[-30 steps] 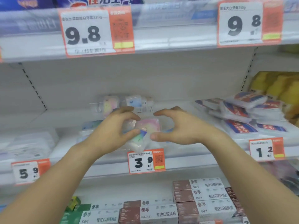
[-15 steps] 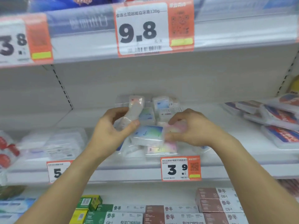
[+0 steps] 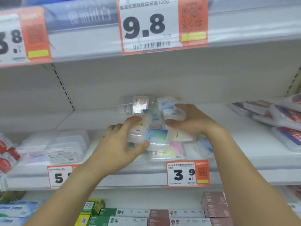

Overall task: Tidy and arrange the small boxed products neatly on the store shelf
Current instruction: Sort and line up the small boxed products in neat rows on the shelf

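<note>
Several small clear boxes with pastel labels lie in a loose pile on the white middle shelf (image 3: 114,168). My left hand (image 3: 118,144) grips a pink-labelled box (image 3: 138,129) from its left side, thumb under a blue-green box (image 3: 157,137). My right hand (image 3: 192,119) closes on a blue-labelled box (image 3: 167,106) at the back of the pile. A pink-yellow box (image 3: 169,151) lies flat at the front. An upright box (image 3: 140,103) stands against the back wall.
An orange price tag 3.9 (image 3: 187,173) hangs on the shelf edge below the pile. Clear flat packs (image 3: 65,147) lie to the left, red-and-blue packs (image 3: 280,116) to the right. The upper shelf edge (image 3: 244,28) hangs close overhead. Boxed goods (image 3: 179,216) fill the shelf below.
My view has shifted closer and leftward. My right hand moved from the front of the pile back to the blue-labelled box. My left hand shifted onto the pink-labelled box.
</note>
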Demonstrator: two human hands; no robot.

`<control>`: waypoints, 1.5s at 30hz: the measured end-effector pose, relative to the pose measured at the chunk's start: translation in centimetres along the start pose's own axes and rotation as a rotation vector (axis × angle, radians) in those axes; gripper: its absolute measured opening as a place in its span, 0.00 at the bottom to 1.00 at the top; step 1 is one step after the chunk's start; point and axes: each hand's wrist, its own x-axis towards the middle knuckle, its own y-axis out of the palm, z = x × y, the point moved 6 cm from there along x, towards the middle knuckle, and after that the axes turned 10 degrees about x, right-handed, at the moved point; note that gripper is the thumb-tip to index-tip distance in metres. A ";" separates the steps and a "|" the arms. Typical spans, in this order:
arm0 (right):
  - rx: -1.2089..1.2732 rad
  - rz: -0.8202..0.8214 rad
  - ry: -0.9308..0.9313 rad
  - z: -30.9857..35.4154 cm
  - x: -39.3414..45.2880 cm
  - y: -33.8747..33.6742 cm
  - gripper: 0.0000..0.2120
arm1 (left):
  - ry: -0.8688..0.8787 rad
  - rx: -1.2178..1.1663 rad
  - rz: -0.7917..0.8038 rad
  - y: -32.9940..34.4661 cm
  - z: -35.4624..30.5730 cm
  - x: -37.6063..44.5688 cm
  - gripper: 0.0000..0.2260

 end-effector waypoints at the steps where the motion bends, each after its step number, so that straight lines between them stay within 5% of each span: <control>1: 0.015 -0.004 0.014 -0.3 0.3 0.0 0.40 | 0.007 -0.012 -0.017 0.1 -0.2 0.1 0.28; 7: 0.130 -0.194 -0.035 -1.3 1.6 -3.6 0.30 | 0.022 -0.083 0.017 0.3 -0.6 2.0 0.27; 11: 0.279 -0.137 -0.070 -1.6 1.7 -4.1 0.27 | 0.018 -0.141 0.116 0.4 -1.5 2.7 0.24; 17: 0.293 -0.447 -0.137 -0.7 1.7 -6.4 0.26 | 0.015 -0.187 0.174 -0.8 -1.9 4.3 0.16; 22: 0.066 -0.169 0.074 -2.1 1.6 -5.0 0.26 | -0.003 -0.182 0.234 -0.9 -1.8 4.2 0.19; 26: -0.125 -0.066 -0.065 -0.3 3.2 -4.5 0.23 | 0.065 -0.153 0.196 0.7 -1.5 4.5 0.33; 29: -0.150 -0.188 -0.207 3.1 6.8 -4.5 0.15 | 0.079 -0.158 0.239 1.2 -1.2 4.5 0.32; 32: -0.224 -0.073 -0.332 8.1 11.4 -0.6 0.11 | 0.110 -0.165 0.248 0.9 -1.2 4.5 0.29; 38: -0.514 0.274 -0.147 11.8 18.0 8.5 0.24 | 0.149 -0.234 0.280 0.7 -1.0 4.4 0.26; 41: -0.700 0.287 -0.175 11.7 18.1 9.4 0.26 | 0.160 -0.268 0.311 0.5 -0.6 4.3 0.28; 45: -0.778 0.379 0.012 10.3 17.3 7.5 0.40 | 0.185 -0.278 0.316 0.1 -0.5 4.2 0.29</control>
